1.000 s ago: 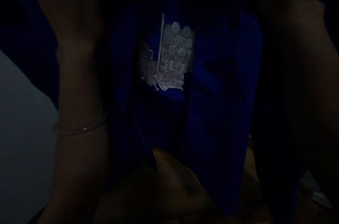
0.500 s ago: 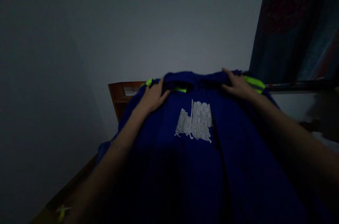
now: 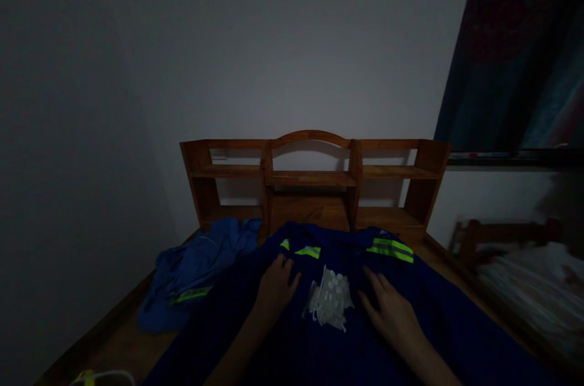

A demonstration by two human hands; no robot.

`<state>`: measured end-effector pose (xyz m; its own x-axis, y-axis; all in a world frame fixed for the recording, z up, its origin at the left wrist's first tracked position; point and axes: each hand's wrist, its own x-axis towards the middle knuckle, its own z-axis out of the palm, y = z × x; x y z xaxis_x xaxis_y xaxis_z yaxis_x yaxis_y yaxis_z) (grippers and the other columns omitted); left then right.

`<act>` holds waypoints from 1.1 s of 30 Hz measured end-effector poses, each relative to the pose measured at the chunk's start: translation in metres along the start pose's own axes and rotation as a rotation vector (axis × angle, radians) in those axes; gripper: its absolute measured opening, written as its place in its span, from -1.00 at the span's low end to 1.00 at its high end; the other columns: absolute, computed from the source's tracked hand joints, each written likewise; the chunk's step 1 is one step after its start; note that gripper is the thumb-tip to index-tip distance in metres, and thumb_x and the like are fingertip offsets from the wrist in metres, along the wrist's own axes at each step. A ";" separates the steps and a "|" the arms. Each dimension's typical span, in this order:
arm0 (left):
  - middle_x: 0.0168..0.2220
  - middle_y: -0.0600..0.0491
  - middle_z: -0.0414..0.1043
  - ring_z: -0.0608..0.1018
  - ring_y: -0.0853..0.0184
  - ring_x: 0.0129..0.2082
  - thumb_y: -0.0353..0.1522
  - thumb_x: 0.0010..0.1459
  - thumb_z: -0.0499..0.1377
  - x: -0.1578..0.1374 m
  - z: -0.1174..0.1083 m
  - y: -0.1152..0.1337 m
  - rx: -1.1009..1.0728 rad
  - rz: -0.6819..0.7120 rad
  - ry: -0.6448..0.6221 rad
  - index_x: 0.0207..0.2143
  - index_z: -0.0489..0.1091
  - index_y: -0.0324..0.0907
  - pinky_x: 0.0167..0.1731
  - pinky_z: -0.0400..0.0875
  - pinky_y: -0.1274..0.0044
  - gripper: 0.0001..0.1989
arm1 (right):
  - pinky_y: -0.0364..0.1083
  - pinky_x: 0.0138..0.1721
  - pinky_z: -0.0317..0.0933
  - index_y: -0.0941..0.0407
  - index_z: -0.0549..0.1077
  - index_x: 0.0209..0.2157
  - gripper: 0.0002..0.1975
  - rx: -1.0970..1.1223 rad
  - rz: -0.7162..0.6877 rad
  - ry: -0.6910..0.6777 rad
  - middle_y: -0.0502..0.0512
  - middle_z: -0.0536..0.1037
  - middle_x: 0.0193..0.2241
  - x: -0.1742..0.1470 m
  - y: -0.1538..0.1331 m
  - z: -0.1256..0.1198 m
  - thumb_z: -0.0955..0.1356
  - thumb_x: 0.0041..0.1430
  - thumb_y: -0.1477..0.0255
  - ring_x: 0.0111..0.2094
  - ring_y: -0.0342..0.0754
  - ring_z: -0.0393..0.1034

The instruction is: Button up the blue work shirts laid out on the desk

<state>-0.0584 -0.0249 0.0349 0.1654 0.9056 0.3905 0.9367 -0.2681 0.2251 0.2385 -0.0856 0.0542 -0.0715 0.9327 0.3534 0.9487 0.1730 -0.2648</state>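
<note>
A dark blue work jacket (image 3: 319, 349) with yellow-green reflective strips lies spread out in front of me, its collar toward the shelf. On its middle is a whitish-grey patch (image 3: 332, 301) with loose threads or ragged edges. To the left of this patch, my left hand (image 3: 277, 286) rests on or just over the cloth, fingers apart. My right hand (image 3: 387, 307) is to the right of the patch, fingers spread, also at the cloth. Neither hand grips the jacket. Dim light hides the lower part of the garment.
A wooden shelf unit (image 3: 310, 178) stands against the wall behind the jacket. A lighter blue folded garment (image 3: 201, 270) with a reflective strip lies to the left. Something yellow with a pale cord (image 3: 91, 379) is at lower left. Pale bedding (image 3: 533, 289) and a curtain (image 3: 502, 58) are at right.
The jacket, held up by its collar area in both hands, has come down onto the surface. Both hands have let go and moved lower, and the shelf now shows.
</note>
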 end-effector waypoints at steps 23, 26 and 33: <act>-0.50 0.15 0.34 0.41 0.39 -0.50 -0.13 0.17 -0.04 -0.048 0.020 0.034 -0.831 -0.134 -0.432 -0.40 0.25 -0.13 -0.45 0.29 0.58 -0.72 | -0.20 -0.56 0.23 0.17 0.35 0.10 -0.44 0.858 0.211 -0.472 0.11 0.50 -0.32 -0.048 -0.054 0.022 0.24 0.09 0.24 -0.56 -0.16 0.35; -0.60 0.16 0.30 0.36 0.41 -0.66 -0.08 0.20 -0.12 -0.038 0.021 0.037 -0.801 -0.178 -0.515 -0.39 0.26 -0.14 -0.59 0.23 0.58 -0.64 | -0.16 -0.27 0.30 0.18 0.33 0.12 -0.42 0.814 0.121 -0.452 0.12 0.48 -0.30 -0.060 -0.061 0.038 0.27 0.02 0.37 -0.30 -0.08 0.42; 0.08 -0.04 0.32 0.32 0.24 0.12 -0.09 0.23 -0.07 0.058 0.029 0.022 -0.345 0.237 -0.171 0.04 0.31 -0.10 0.09 0.18 0.41 -0.55 | -0.19 -0.55 0.26 0.03 0.03 0.27 -0.29 1.050 0.208 -0.592 0.05 0.41 -0.27 -0.068 -0.072 0.029 0.24 0.07 0.29 -0.59 -0.22 0.33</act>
<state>-0.0191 0.0309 0.0360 0.4392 0.8394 0.3203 0.7137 -0.5425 0.4431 0.1660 -0.1524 0.0234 -0.3369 0.9257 -0.1722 0.2684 -0.0808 -0.9599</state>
